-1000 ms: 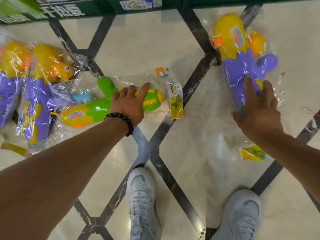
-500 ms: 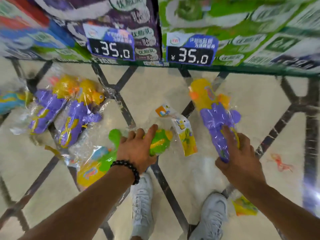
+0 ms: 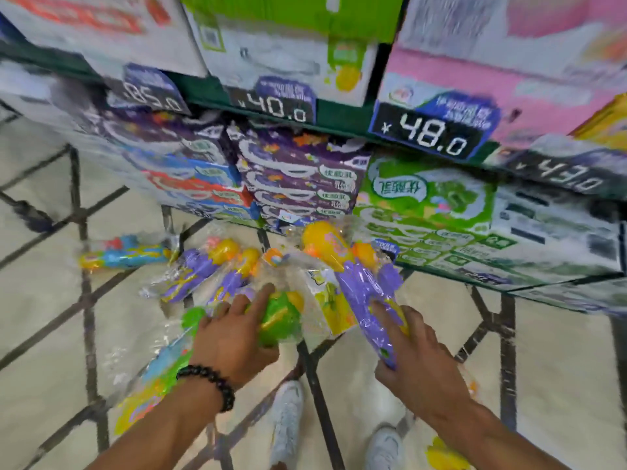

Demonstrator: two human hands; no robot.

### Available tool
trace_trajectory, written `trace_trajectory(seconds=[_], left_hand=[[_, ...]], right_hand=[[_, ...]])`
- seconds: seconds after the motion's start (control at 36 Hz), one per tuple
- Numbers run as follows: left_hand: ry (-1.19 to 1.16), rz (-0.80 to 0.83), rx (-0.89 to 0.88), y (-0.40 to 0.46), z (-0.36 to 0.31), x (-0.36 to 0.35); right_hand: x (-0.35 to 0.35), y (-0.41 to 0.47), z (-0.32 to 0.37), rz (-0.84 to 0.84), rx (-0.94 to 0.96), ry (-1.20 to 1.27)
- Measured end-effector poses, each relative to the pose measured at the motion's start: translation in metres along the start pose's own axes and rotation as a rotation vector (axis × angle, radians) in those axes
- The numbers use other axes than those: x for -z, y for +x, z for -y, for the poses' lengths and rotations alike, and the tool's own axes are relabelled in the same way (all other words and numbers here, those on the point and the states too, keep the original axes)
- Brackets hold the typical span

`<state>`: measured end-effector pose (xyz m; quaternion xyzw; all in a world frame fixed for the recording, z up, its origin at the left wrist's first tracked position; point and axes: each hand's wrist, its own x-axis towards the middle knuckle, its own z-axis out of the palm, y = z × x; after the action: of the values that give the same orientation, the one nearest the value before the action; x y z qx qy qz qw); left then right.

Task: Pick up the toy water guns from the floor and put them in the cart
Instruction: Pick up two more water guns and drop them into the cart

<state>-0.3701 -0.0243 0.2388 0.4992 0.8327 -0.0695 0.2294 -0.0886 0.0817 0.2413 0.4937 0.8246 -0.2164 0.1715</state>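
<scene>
The person is at the picking-up step, with a toy in each hand. The left hand [image 3: 234, 340] curls its fingers [image 3: 261, 300] around the green water gun [image 3: 278, 320], which is in a clear bag. The right hand [image 3: 417, 361] wraps around the handle of the purple and yellow water gun [image 3: 359, 283], also in a bag. Both toys look lifted off the floor [image 3: 44, 300], though the picture is blurry.

More toys lie on the floor: two purple water guns [image 3: 203, 269] side by side, and a blue water gun [image 3: 125, 256] off to the left. The cart is not in view.

Next, I think the person needs to stand up, find the cart, and drop both toys in. Then come back for the others.

One second ago the toys lay flat on the floor and the hands were only reaching onto them. Now the view has tipped up, and shelves of boxes [image 3: 305, 184] with price tags [image 3: 431, 130] show.
</scene>
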Motion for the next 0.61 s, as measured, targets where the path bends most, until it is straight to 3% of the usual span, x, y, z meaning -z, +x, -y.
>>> trace_trajectory(seconds=[0.28, 0.61], left_hand=[[-0.205, -0.214, 0.115, -0.125, 0.048, 0.148], [-0.397, -0.478, 0.486, -0.298, 0.089, 0.205]], right_hand=[[0.147, -0.068, 0.099, -0.143, 0.231, 0.169], [0.215, -0.148, 0.207, -0.139, 0.607, 0.124]])
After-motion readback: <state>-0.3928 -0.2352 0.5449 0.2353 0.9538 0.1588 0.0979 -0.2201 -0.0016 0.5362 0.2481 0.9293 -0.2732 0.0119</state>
